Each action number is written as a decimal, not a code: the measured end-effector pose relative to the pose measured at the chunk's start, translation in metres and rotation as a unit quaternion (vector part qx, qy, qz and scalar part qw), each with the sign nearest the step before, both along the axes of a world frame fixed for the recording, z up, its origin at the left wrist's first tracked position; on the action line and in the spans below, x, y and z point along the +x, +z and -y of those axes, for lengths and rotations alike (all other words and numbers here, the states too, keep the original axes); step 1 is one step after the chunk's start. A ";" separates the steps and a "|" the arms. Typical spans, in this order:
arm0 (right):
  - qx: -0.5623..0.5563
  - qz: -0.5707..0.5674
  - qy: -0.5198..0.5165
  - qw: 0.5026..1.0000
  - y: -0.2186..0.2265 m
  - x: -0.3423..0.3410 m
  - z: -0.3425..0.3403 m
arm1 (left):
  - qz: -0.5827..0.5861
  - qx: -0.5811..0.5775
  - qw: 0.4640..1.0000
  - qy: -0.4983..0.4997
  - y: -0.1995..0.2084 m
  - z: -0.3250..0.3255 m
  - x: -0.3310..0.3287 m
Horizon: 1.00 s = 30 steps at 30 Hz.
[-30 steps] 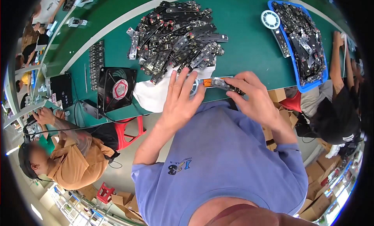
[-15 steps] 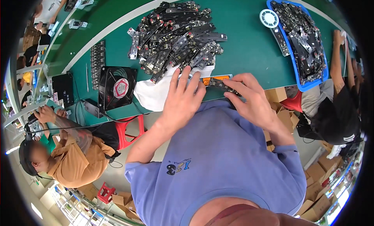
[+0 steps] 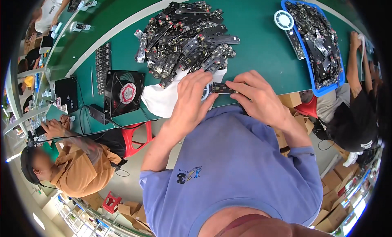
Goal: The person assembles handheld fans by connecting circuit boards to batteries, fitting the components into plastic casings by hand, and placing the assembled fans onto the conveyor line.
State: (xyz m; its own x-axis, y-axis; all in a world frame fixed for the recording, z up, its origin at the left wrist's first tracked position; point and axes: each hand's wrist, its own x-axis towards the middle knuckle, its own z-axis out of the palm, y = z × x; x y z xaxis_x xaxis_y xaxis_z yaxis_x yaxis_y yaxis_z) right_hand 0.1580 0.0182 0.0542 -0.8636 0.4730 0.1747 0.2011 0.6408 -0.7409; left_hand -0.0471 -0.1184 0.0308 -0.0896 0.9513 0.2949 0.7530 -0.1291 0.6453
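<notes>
A narrow black circuit board [image 3: 223, 88] lies level at the table's front edge. My right hand [image 3: 259, 96] pinches its right end between thumb and fingers. My left hand [image 3: 192, 94] is curled at the board's left end, with a round white-and-blue rim [image 3: 205, 92] showing between its thumb and fingers; most of that round piece is hidden. Under and beside the left hand lies a crumpled white cloth or sheet [image 3: 157, 99]. Just beyond my hands rises a big heap of black circuit boards [image 3: 185, 39].
A blue tray [image 3: 299, 45] full of boards stands at the right, a white round grille on a board [image 3: 283, 20] against its rim. A black fan [image 3: 123, 92], cables and a board panel [image 3: 103, 65] are at the left. People sit at both sides.
My right hand has brought the board left and levelled it. My left hand's fingers have drawn in around the round rim. The orange piece seen between the hands is now out of sight.
</notes>
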 end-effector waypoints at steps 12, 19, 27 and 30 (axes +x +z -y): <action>0.034 0.037 0.017 0.999 0.000 -0.015 -0.006 | -0.013 -0.029 0.999 -0.017 0.003 -0.005 -0.001; 0.035 0.040 0.044 0.998 -0.001 -0.012 -0.003 | -0.028 -0.056 0.998 -0.032 0.016 -0.003 0.000; -0.020 0.058 0.072 0.996 0.000 -0.012 -0.007 | -0.015 -0.055 0.998 -0.030 0.010 -0.003 -0.004; -0.044 0.059 0.047 0.996 -0.003 -0.010 -0.004 | -0.026 -0.004 1.000 -0.013 0.005 -0.004 -0.002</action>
State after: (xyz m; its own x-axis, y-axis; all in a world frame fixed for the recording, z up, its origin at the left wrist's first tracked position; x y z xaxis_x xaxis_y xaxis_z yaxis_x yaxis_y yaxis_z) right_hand 0.1482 0.0218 0.0510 -0.9167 0.3983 0.0316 0.2318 0.5946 -0.7699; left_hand -0.0493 -0.1144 0.0362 -0.0494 0.9554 0.2911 0.7823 -0.1442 0.6060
